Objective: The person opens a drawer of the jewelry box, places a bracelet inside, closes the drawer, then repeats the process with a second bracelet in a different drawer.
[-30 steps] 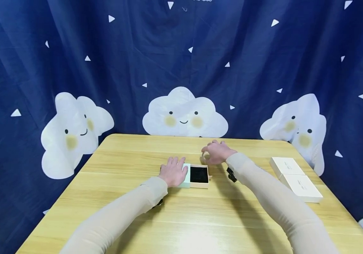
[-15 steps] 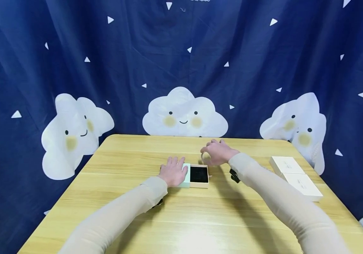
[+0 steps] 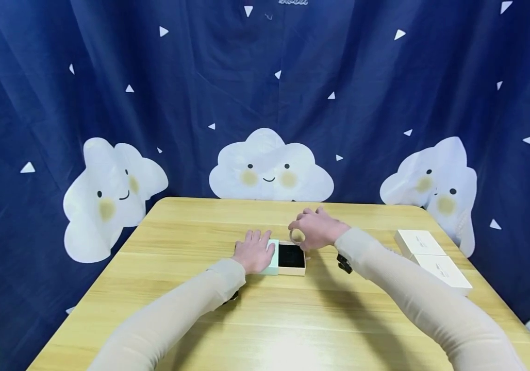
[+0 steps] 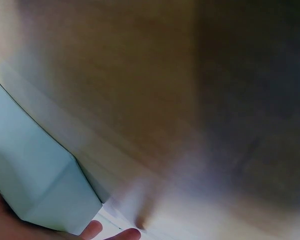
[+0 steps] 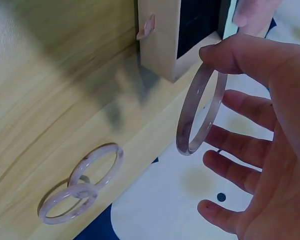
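Observation:
My left hand (image 3: 252, 252) lies over the mint-green sleeve (image 3: 272, 260) of a jewelry box, fingers extended. From the sleeve's right side sticks out a beige drawer (image 3: 291, 271) with a black lining (image 3: 291, 255). A small ribbon tab (image 5: 148, 25) shows on the drawer's end. Just above the drawer's far right corner, my right hand (image 3: 317, 229) pinches a pale mauve bangle (image 5: 189, 112) between thumb and fingers. Below it in the right wrist view, two similar bangles (image 5: 118, 159) lie overlapping on the table. The left wrist view shows the mint sleeve and a few fingertips (image 4: 124, 234).
Two white boxes, one farther back (image 3: 419, 241) and one nearer (image 3: 441, 273), sit end to end by the right edge of the wooden table (image 3: 200, 319). Behind the table hangs a dark blue curtain (image 3: 246, 62) with smiling clouds.
My right hand has moved slightly left and toward me with the bangle, which now overlaps the drawer's far right corner in the head view. The left hand stays on the sleeve.

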The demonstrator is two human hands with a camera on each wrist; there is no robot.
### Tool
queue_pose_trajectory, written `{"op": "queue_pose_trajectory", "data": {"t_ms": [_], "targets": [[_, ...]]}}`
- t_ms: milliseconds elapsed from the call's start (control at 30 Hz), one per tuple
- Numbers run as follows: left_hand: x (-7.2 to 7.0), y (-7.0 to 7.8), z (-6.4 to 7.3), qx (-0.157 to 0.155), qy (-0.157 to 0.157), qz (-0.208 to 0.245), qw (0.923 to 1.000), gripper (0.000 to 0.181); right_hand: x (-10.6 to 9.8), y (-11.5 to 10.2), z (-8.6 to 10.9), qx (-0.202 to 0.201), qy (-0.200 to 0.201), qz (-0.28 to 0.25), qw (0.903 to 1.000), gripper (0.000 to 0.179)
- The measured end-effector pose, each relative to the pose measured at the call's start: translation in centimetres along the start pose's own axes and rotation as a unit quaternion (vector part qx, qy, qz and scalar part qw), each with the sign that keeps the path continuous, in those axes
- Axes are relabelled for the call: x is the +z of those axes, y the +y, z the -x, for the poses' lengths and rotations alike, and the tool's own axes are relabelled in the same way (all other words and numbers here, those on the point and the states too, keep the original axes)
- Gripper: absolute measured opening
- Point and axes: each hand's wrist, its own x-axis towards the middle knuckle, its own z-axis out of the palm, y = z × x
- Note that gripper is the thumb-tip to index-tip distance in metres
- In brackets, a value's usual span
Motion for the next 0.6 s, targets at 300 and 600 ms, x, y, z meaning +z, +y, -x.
{"op": "queue_pose_trajectory", "data": {"t_ms": [300,600], "targets": [[0.4,-0.2,-0.3,0.001,0.002,-0.009,1.0,0.065,-0.1,-1.2,0.4,-0.014,-0.013,0.004,0.9998,0.056],[0.1,-0.1,-0.1,-0.002,0.0,-0.006,1.0,0.063,0.2,-2.0,0.5,-0.022,-0.026,-0.001,0.9994,0.052]]}}
